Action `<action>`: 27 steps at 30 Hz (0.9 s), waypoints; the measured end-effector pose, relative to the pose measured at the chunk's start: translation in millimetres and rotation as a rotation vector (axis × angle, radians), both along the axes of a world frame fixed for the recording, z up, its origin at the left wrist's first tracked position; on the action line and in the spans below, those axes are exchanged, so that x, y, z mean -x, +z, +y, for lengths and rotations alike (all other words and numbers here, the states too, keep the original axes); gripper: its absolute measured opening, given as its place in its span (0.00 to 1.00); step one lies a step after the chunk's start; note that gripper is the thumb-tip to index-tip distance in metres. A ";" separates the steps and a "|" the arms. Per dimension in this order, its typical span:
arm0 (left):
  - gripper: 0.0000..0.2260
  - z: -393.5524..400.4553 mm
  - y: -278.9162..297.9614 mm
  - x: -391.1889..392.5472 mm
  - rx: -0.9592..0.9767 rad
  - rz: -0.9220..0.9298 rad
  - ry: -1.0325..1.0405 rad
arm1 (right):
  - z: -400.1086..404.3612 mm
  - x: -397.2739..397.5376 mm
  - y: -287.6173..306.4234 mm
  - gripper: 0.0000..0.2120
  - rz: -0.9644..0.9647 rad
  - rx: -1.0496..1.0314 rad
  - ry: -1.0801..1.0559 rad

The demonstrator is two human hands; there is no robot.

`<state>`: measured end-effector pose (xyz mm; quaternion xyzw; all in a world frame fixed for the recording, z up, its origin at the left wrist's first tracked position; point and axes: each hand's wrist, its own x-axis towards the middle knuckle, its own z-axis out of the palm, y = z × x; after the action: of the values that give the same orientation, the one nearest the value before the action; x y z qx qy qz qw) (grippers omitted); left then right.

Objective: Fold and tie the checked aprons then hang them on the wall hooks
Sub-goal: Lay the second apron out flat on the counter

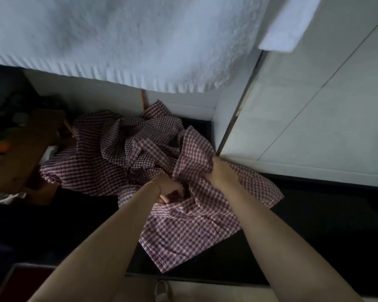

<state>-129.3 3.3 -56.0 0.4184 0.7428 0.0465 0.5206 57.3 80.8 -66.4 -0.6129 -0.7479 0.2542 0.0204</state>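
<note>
- Red and white checked aprons (pixel 109 153) heaped in a messy pile on a dark counter (pixel 314 214), back against a white wall (pixel 118 40).
- Nearest apron (pixel 183 232) spread toward the front edge of the counter, one corner hanging close to that edge.
- Left hand (pixel 165 185) reaching in from the lower left, down in the folds of the nearest apron.
- Fingers of the left hand curled in and bunched up with cloth, thumb side turned down; seems to be gripping a fold, though the picture is dark and the fingertips are partly hidden in the cloth.
- Right hand (pixel 219 171) reaching in from the lower right, sitting higher than the left hand.
- Fingers of the right hand closed tight round a bunch of the same apron, pulling the cloth up into a peak.
- Both hands near each other, with a ridge of checked cloth between them.
- Long checked straps (pixel 144 147) tangled in the middle of the pile.
- White cupboard (pixel 303 105) standing just to the right of the pile, its side touching the counter.
- Brown wooden board (pixel 28 153) lying at the left, next to the pile and partly under its edge.
- Something orange (pixel 0 147) at the far left, too dark to tell what.
- Tip of a light shoe (pixel 162 290) showing at the bottom, on a pale floor.
</note>
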 end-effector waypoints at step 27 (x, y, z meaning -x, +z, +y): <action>0.07 42.2 208.9 -250.8 -1.071 0.237 -0.381 | -25.2 -246.2 224.8 0.25 0.319 -0.345 -0.045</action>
<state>121.5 45.5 152.9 0.7522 0.5804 0.2740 0.1490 303.5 55.6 158.3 -0.5688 -0.7538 0.2158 0.2484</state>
